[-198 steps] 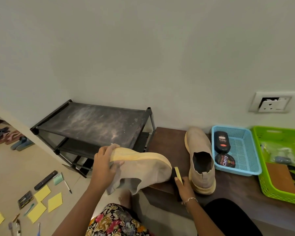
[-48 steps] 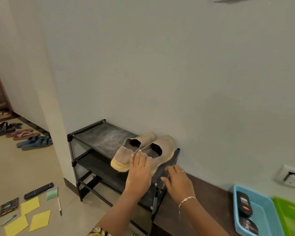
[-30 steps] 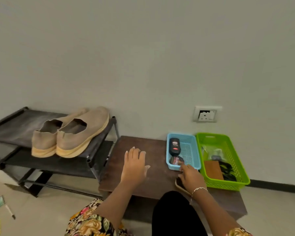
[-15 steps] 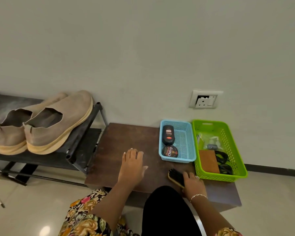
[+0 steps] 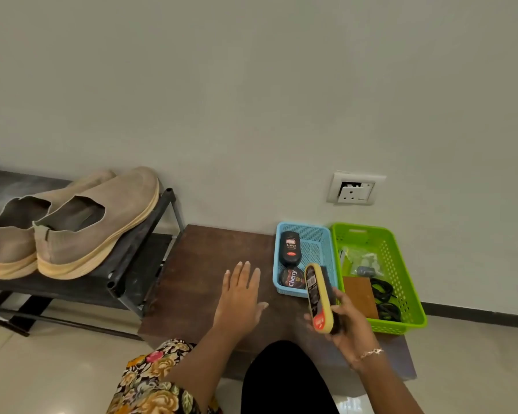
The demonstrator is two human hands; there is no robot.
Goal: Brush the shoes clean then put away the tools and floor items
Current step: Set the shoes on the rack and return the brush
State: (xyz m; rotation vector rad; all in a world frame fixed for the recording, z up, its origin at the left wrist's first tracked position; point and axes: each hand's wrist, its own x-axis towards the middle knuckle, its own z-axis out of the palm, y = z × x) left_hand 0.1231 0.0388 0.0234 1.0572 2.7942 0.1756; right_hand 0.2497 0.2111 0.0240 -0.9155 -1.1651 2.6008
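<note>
My right hand (image 5: 346, 322) grips the shoe brush (image 5: 320, 297) by its near end, just above the tabletop (image 5: 198, 264) beside the blue basket (image 5: 277, 255), and it looks light and rigid, best held by its hard back, while my left hand (image 5: 241, 297) lies flat with fingers straight.

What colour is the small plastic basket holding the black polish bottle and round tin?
Light blue; the small plastic basket shows best in head view.

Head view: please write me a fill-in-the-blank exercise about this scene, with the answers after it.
The right hand grips the shoe brush; the left hand holds ____.
Both beige shoes stand on the rack's ____ shelf.
The polish bottle and tin lie in the ____ basket.
Missing words: nothing; top; blue.
</note>
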